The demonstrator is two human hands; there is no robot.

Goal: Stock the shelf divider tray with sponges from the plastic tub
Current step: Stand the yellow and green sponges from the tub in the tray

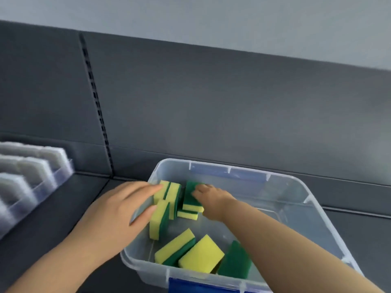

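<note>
Reaching into the plastic tub point(296, 193) on the shelf point(53, 218): touching upright sponges point(167, 193) at its left wall with spread left hand point(118, 208), gripping green-topped sponge point(189, 197) with right hand point(213, 200). Leaving divider tray point(53, 180) far left.

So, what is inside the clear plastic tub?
Yellow-green sponges: several standing at the far left, three loose at the near end. The right hand covers part of one; the left hand touches others.

Tub point(285, 193): clear, glossy plastic you see through.
Sponges point(201, 253): matt foam, green scouring face.
Divider tray point(42, 182): clear plastic.
Shelf point(53, 218): dark, matt.
</note>
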